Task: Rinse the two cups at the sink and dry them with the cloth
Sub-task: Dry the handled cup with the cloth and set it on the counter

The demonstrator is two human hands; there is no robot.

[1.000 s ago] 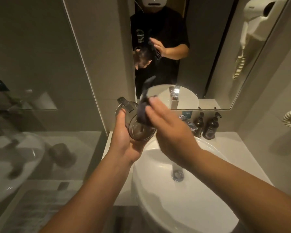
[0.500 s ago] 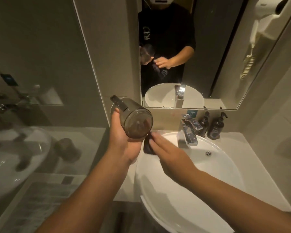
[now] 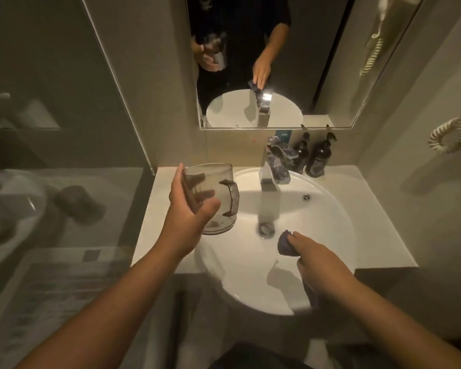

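Observation:
My left hand (image 3: 188, 209) grips a smoky transparent cup (image 3: 213, 198) with a handle, upright, above the left rim of the white round sink (image 3: 330, 209). Its handle points right toward the basin. My right hand (image 3: 317, 265) holds a dark purple cloth (image 3: 285, 245) inside the basin, just right of the drain (image 3: 266, 229). The fingers curl round the cloth, and part of it hangs below the wrist. A second cup does not show in this view.
A chrome faucet (image 3: 276, 166) stands at the basin's back, no water visibly running. Two dark pump bottles (image 3: 318, 158) stand behind it on the right. A mirror (image 3: 250, 62) hangs above. A glass partition (image 3: 64, 155) stands at left. A coiled cord (image 3: 455, 129) hangs at right.
My left hand turned the cup from lying tilted to upright and lowered it over the counter edge. My right hand carried the cloth from the basin's left rim to beside the drain.

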